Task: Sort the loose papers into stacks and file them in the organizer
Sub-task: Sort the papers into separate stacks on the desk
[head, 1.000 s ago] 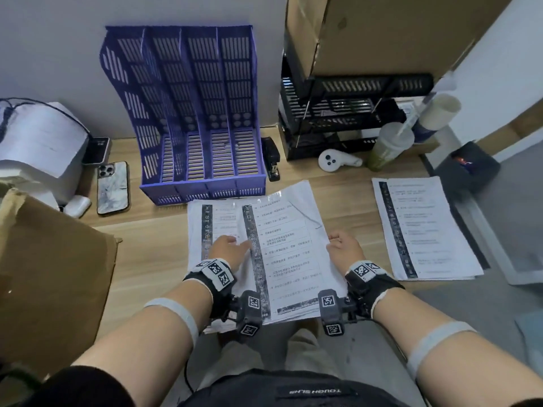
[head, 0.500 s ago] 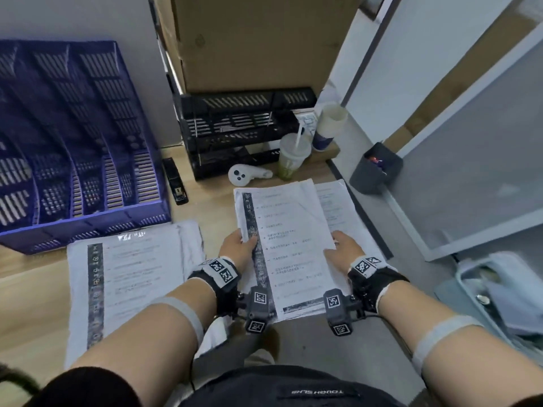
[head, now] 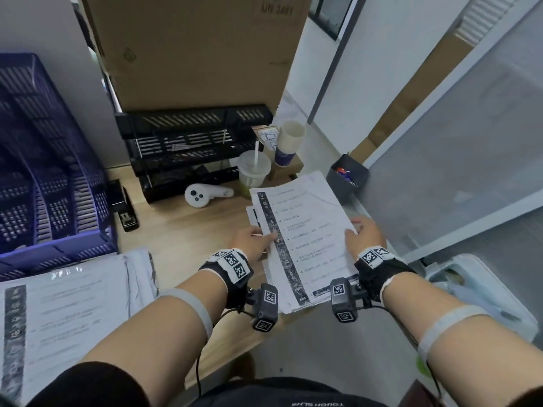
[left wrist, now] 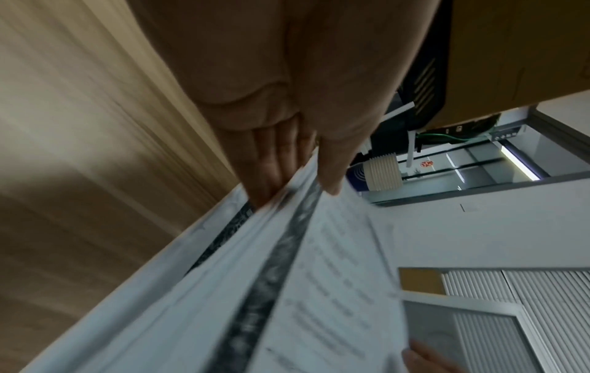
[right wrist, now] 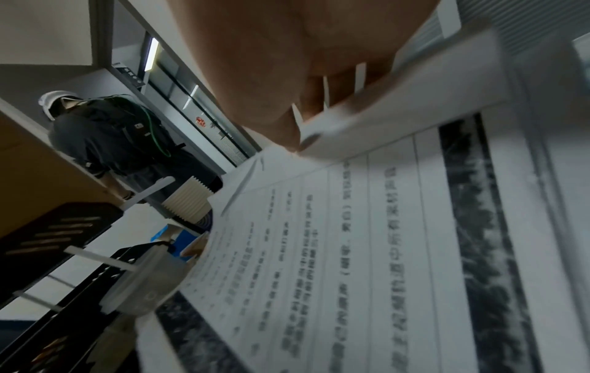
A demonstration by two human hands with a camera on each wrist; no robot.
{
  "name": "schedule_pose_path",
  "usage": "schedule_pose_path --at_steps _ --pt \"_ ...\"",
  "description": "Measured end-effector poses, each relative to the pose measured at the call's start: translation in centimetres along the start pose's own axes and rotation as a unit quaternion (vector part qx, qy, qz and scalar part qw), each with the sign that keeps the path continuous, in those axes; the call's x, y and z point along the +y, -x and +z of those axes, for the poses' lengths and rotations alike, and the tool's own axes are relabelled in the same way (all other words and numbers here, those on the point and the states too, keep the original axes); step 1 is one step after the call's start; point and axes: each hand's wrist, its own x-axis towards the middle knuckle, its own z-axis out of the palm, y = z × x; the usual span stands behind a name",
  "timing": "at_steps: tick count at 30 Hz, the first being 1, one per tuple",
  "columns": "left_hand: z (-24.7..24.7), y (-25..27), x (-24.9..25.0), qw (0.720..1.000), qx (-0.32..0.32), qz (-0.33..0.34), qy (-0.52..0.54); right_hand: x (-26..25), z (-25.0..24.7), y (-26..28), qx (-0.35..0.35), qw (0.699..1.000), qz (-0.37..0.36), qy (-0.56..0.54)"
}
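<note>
My two hands hold a bundle of printed papers point(head: 305, 239) by its side edges at the right end of the wooden desk. The left hand point(head: 252, 242) pinches the left edge, thumb on top and fingers under point(left wrist: 297, 186). The right hand point(head: 364, 233) grips the right edge, which curls over its fingers point(right wrist: 300, 126). More sheets point(head: 253, 215) stick out from under the bundle at its left. A second paper pile point(head: 58, 312) lies at the lower left. The blue slotted organizer point(head: 44, 171) stands at the far left against the wall.
Behind the papers stand a black tray rack point(head: 191, 148) with a cardboard box point(head: 199, 48) on top, a lidded cup with a straw point(head: 254, 171) and a paper cup point(head: 289, 145). A white controller point(head: 202, 195) and a black stapler point(head: 123, 207) lie on the desk. A grey bin point(head: 348, 174) hangs off the right edge.
Both hands lifted the top sheets off the middle pile and carried them right, over the right-hand pile. The view swung right with them.
</note>
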Motion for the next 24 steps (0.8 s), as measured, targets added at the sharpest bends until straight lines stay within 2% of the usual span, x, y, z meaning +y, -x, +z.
schedule_pose_path --at_steps 3,5,8,12,15,19,24 --pt "-1.3 0.2 -1.2 0.999 0.009 -0.034 -0.013 -0.5 0.8 0.7 0.036 0.999 0.009 0.014" --pt "-3.3 0.7 -2.2 0.998 0.049 -0.033 -0.011 -1.6 2.2 2.2 0.009 0.999 -0.031 -0.010" --pt "-7.8 2.6 -3.8 0.990 0.136 -0.023 -0.038 -4.5 6.0 6.0 -0.138 0.985 -0.079 -0.068" --pt "-16.2 7.0 -6.1 0.960 0.266 -0.017 -0.084 -9.4 12.8 12.9 -0.359 0.920 -0.149 -0.061" --pt "-23.1 10.6 -8.9 0.926 0.344 -0.064 -0.144 -12.3 17.2 18.0 -0.448 0.876 -0.172 -0.052" --pt "-29.9 15.2 -12.2 0.876 0.399 -0.149 -0.225 -14.6 20.8 23.2 -0.494 0.852 -0.172 -0.024" --pt "-33.0 17.1 -14.3 0.888 0.389 -0.155 -0.190 -15.8 23.2 26.5 -0.453 0.879 -0.146 -0.019"
